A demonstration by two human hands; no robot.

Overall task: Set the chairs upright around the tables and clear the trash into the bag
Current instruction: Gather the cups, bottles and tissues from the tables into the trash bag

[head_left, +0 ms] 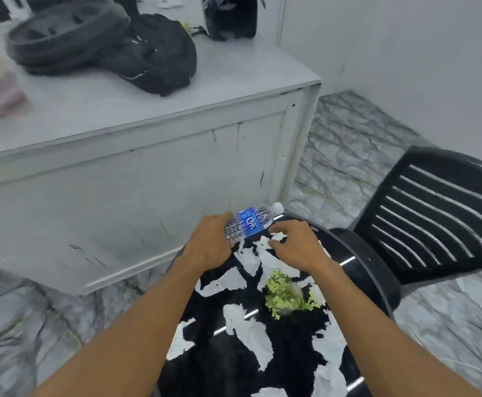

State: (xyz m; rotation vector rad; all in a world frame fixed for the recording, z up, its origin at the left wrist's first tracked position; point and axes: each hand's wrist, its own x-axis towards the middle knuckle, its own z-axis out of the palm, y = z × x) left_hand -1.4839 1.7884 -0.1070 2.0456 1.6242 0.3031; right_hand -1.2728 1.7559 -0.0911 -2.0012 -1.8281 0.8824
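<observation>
Torn paper scraps (251,330) litter a black round table (377,270) as trash clearing proceeds.

At the table's far edge, the left hand (209,242) grips a water bottle (248,223), cap pointing right; the right hand (292,243), just beside it, pinches a scrap, nearer the remaining litter.

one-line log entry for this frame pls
left hand: shut on bottle | right hand: pinching paper scrap | table: scraps, plant | chair: upright
</observation>
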